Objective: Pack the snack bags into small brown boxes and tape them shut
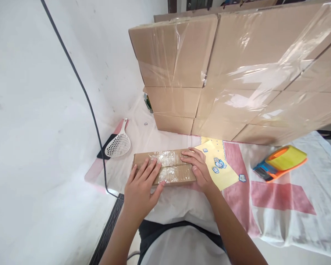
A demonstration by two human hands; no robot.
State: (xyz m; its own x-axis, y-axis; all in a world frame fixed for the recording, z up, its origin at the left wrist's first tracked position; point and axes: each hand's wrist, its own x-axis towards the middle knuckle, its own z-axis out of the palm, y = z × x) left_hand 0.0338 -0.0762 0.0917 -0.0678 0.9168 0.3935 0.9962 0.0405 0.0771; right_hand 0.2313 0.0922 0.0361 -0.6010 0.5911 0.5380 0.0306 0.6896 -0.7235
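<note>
A small, long cardboard box (179,173) lies on the cloth-covered table in front of me, with shiny clear tape across its middle and a seam along its top. My left hand (142,184) rests on its left part, fingers stretched out and spread, thumb near the front edge. Curled over the box's right end is my right hand (200,167), fingertips on the top and thumb at the near side. Just right of that hand, a yellow sheet of paper (226,176) carries several small blue-edged cutouts (219,163).
Large taped cardboard (237,81) stands across the back. At the left, a white perforated skimmer (118,144) lies beside a black cable (84,88) along the wall. A tape dispenser (281,163) in orange, blue and yellow sits at the right on the pink-and-white cloth (281,197).
</note>
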